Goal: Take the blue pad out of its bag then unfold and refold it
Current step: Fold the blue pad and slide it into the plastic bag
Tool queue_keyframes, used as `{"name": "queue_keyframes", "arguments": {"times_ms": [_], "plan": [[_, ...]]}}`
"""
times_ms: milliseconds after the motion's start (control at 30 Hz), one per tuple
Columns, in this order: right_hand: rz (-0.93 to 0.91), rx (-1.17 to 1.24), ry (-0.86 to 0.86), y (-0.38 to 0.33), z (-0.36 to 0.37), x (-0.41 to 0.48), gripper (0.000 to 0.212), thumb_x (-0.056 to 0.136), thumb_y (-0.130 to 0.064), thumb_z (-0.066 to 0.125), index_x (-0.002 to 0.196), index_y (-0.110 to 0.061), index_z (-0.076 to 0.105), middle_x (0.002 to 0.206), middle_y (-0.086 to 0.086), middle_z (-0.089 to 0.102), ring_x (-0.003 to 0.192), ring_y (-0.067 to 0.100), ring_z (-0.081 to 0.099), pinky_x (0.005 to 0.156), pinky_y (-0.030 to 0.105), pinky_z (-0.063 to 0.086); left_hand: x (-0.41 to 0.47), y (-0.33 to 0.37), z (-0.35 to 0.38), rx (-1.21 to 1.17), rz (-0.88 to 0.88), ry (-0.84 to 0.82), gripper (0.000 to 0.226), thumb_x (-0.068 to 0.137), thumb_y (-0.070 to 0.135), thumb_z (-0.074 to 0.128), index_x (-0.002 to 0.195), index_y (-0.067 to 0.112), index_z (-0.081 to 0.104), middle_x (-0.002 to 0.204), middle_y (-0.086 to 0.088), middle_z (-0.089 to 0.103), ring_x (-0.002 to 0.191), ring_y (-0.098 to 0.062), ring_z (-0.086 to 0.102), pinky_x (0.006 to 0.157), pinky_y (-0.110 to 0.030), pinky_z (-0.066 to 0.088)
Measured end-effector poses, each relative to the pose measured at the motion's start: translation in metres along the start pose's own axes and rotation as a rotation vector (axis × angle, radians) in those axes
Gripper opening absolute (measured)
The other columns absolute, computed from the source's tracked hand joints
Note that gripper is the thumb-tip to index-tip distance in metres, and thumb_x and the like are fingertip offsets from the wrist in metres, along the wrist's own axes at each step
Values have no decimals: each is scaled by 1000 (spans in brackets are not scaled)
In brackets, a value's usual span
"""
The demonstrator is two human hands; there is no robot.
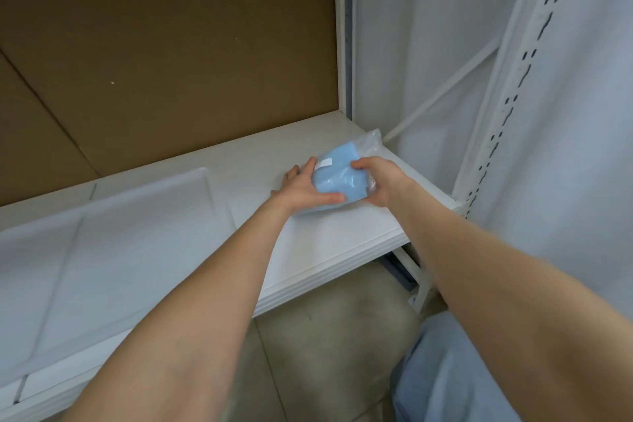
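Note:
A folded light-blue pad [337, 178] sits inside a clear plastic bag [371, 140] with a small white label, held just above the right end of a white shelf [325, 236]. My left hand [301, 187] grips the bag's left side, thumb along its near edge and fingers behind. On the bag's right side is my right hand [380, 181], thumb on top and fingers wrapped underneath. The bag's loose open end sticks up toward the far right. The pad is fully inside the bag.
A white flat sheet or tray [102, 236] lies on the shelf to the left. Brown cardboard [154, 44] backs the shelf. A white slotted upright post [503, 106] and white sheeting stand at the right. Below are a grey floor and my blue-trousered leg [455, 380].

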State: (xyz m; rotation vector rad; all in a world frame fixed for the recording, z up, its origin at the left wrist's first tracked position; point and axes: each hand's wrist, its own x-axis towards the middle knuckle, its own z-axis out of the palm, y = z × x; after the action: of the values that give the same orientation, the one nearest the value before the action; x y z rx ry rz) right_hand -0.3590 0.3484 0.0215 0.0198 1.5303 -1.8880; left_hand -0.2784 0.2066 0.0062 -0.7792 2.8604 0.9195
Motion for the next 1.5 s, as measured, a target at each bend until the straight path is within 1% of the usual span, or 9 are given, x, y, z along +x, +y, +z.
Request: {"name": "queue_keyframes", "arguments": {"times_ms": [167,333,433,533,733,1033,1267,1400,1500], "plan": [[-107,44,14,-8,-5,-23,43,89,1,47,132,-4,51,124,19,62,85,29,66,61,35,56,-8,31,-3,-434,-70,217,93,74,63,64,148,21,27,146,-5,41,133,-26,41,109,-40,37],[-159,36,93,-19,-17,-54,46,87,0,47,133,-4,50,122,20,62,86,31,63,69,39,54,-29,64,7,-654,-25,108,60,83,48,64,134,23,44,130,0,55,116,-25,54,94,-36,47],[-161,39,107,-26,-39,-80,28,91,-6,47,118,-4,55,95,14,66,75,26,63,66,36,52,-48,87,11,-791,-31,4,62,87,45,61,140,24,36,132,1,47,117,-25,50,84,-37,45],[-122,53,46,-25,-68,-107,21,96,-18,48,112,-8,57,86,10,69,78,25,64,69,37,52,-68,112,19,-891,-39,-128,69,86,47,63,142,23,31,137,-4,47,119,-30,52,90,-44,51],[-102,26,42,-14,-130,-155,31,97,-38,49,106,-12,62,91,10,71,87,30,65,83,44,50,-115,156,57,-886,5,-283,67,85,44,66,140,22,35,132,-5,49,108,-34,58,82,-47,56],[-32,-4,177,21,-201,-189,52,86,-25,64,132,-9,50,116,14,65,92,31,66,70,40,54,-158,194,120,-763,36,-345,45,92,34,59,130,12,47,122,-13,59,101,-31,63,81,-44,57],[48,-65,260,49,-242,-209,39,90,-14,52,127,-5,50,105,15,65,84,30,64,70,39,52,-176,209,168,-681,72,-366,33,94,16,57,124,2,52,121,-17,62,98,-30,63,75,-36,53],[69,-138,379,67,-255,-211,35,84,-22,69,114,-6,58,100,11,68,87,28,67,81,44,55,-178,213,192,-626,41,-364,28,94,11,56,120,0,54,118,-18,63,93,-27,64,74,-34,54],[1,-140,490,84,-270,-206,35,80,-15,76,107,2,62,94,13,69,75,25,67,69,35,56,-178,214,213,-552,-2,-405,28,96,9,51,122,1,52,119,-18,63,88,-25,62,74,-34,54]]}}
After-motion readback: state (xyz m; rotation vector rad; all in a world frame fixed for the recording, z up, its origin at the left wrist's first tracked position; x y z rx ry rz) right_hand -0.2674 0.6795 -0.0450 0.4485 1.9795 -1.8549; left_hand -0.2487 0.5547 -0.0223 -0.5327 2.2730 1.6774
